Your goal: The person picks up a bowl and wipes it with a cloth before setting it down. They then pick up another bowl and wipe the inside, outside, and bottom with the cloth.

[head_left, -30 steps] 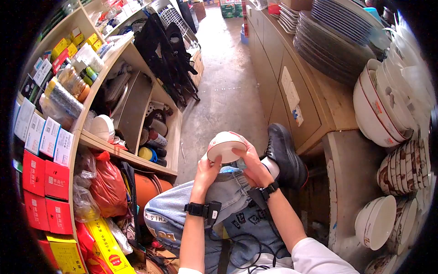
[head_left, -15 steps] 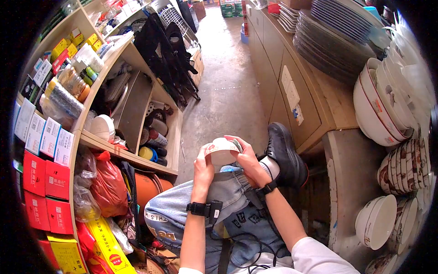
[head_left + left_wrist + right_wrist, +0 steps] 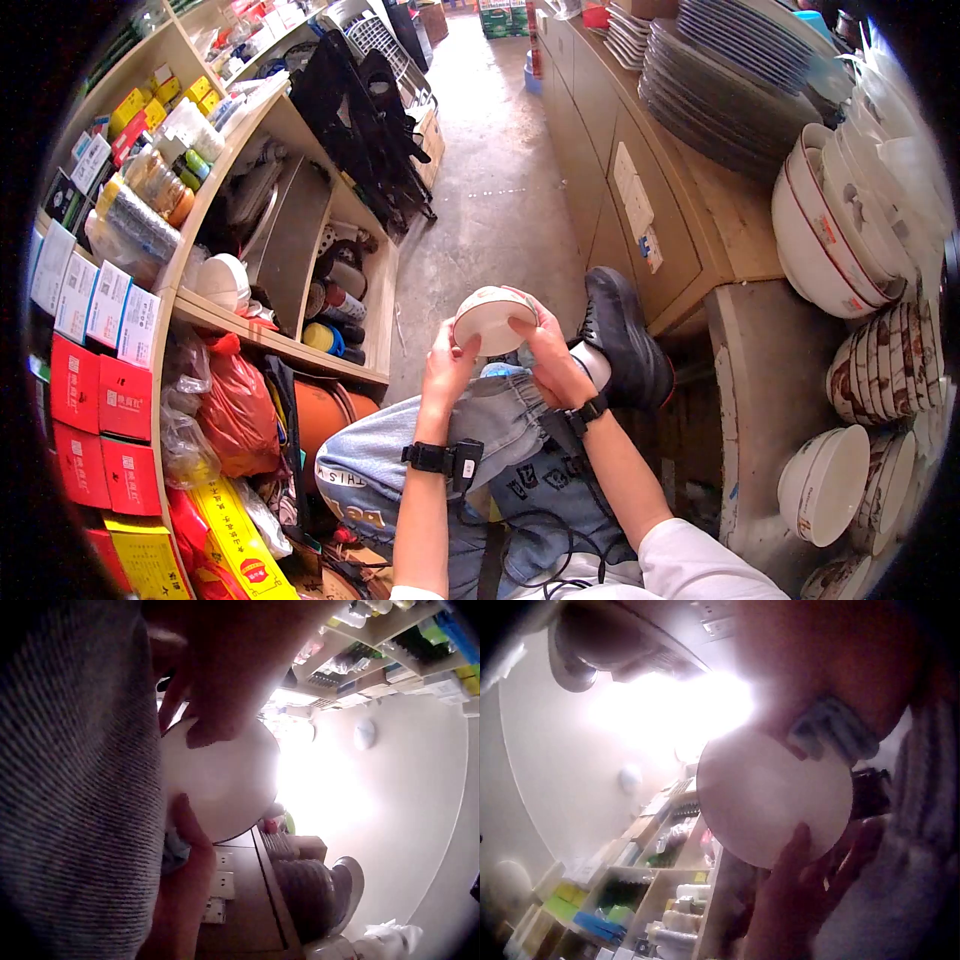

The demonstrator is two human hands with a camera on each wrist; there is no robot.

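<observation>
A small white bowl (image 3: pixel 488 325) with a patterned outside is held between both hands above the lap, its inside turned toward me. My left hand (image 3: pixel 447 370) grips its left side, thumb by the rim. My right hand (image 3: pixel 548 355) grips the right side, thumb laid over the inner face. A blue-grey cloth (image 3: pixel 832 735) is bunched at the right hand in the right wrist view. The bowl's white inside (image 3: pixel 225 776) fills the middle of the left wrist view. Most fingers behind the bowl are hidden.
Stacked bowls (image 3: pixel 825 485) and large bowls (image 3: pixel 820 230) stand at the right, with dark plates (image 3: pixel 720 100) on the cabinet (image 3: pixel 610 170). Shelves (image 3: pixel 220 150) with boxes line the left. A black shoe (image 3: pixel 625 345) is just beyond the right hand.
Half a second ago the bowl was tipped to show its patterned outer side; now its inside faces me again. Both hands have shifted their hold around the rim.
</observation>
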